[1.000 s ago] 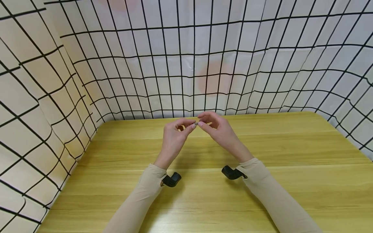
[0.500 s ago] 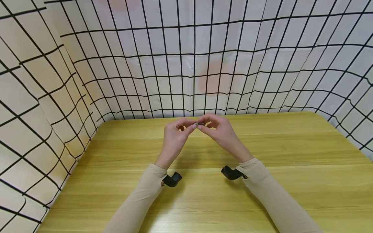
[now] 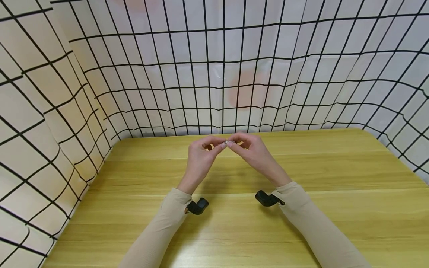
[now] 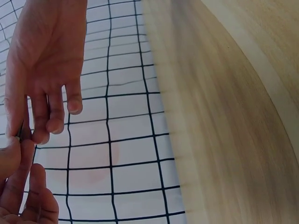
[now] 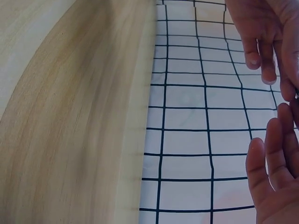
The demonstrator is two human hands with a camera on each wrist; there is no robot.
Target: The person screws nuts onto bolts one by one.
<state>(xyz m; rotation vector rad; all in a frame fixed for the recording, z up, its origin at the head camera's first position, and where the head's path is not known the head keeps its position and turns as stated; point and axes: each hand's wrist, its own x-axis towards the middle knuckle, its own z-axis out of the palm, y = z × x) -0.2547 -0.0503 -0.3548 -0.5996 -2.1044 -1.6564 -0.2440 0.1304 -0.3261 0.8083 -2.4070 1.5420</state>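
Held up between both hands is a small, thin metallic piece (image 3: 226, 142), mostly hidden by fingertips; its exact kind cannot be told. My left hand (image 3: 202, 156) pinches its left end between thumb and forefinger. From the other side, the thumb and forefinger of my right hand (image 3: 253, 153) pinch it too, fingertips close to the left hand's. In the left wrist view, a dark sliver of the piece (image 4: 20, 130) shows between the fingers. The other fingers of both hands are loosely bent.
A wooden table (image 3: 301, 223) lies below the hands. Behind it and along both sides stands a white curtain with a black grid (image 3: 187, 74). Black wrist-camera mounts (image 3: 197, 206) stick out from the beige sleeves (image 3: 161, 227).
The right fingers shift at the metallic piece: half a second ago a thin rod-like part showed toward the right hand, now mostly covered. The left hand stays nearly still.
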